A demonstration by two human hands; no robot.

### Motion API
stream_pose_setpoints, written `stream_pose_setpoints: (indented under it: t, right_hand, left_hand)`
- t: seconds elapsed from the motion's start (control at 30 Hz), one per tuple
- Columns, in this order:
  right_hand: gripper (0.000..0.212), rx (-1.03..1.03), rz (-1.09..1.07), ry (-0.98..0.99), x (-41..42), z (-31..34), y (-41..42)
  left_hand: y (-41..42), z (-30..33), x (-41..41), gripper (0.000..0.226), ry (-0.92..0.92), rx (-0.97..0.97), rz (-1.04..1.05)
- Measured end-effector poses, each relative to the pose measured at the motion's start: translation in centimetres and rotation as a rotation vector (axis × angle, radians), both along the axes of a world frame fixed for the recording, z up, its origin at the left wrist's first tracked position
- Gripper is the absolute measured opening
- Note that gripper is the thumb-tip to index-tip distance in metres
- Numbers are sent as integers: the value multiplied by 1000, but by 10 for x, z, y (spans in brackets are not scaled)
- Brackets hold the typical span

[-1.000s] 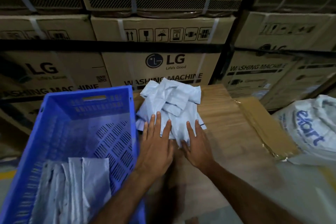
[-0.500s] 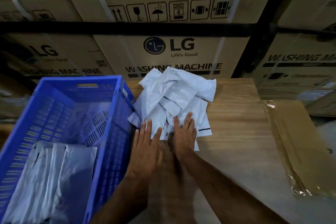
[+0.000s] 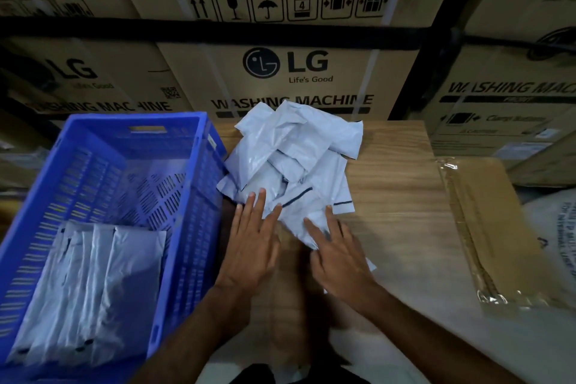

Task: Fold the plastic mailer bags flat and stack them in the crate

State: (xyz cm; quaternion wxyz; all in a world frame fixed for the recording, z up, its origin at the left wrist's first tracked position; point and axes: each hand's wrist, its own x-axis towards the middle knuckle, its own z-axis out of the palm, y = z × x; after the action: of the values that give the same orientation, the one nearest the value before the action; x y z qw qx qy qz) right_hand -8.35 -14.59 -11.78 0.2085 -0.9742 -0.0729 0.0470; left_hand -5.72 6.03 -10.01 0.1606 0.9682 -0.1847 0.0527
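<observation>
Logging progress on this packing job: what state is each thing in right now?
left hand: open, fingers flat on the pile's near edge
right hand: open, flat on a mailer
loose mailer pile: crumpled, unfolded, on the table
stacked mailers: flat, inside the crate
blue crate: upright, partly filled

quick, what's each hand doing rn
Left hand: open, fingers flat on the mailer pile.
Right hand: open, pressing on a mailer.

wooden table [image 3: 389,184] | stacked LG cartons [image 3: 290,72] behind | dim light
</observation>
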Motion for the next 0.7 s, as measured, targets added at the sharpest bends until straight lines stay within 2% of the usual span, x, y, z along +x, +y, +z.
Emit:
stream_pose_setpoints:
  t: [0.13, 0.23, 0.33, 0.4, 0.47, 0.53, 0.7]
  right_hand:
    - [79, -33, 291, -26, -38, -24, -35]
    - [81, -63, 526, 31, -55, -46, -49]
    - [76, -89, 629, 0, -67, -70, -51]
    - [77, -51, 525, -4, -78, -75, -52]
    - [78, 16, 326, -18, -89, -77, -48]
    - [72, 4, 197, -27, -93, -82, -38]
    - [66, -66, 156, -4, -84, -99, -21]
  left_hand:
    - [-1, -26, -22, 55, 30, 2, -49]
    - [2, -59, -42, 57, 101, 59, -128]
    - [4, -98, -70, 58, 187, 149, -194]
    - [4, -112, -89, 58, 205, 163, -148]
    - [-4, -112, -98, 59, 204, 124, -72]
    - [-19, -110, -98, 60, 195, 80, -36]
    - [-40, -126, -90, 59, 273, 41, 27]
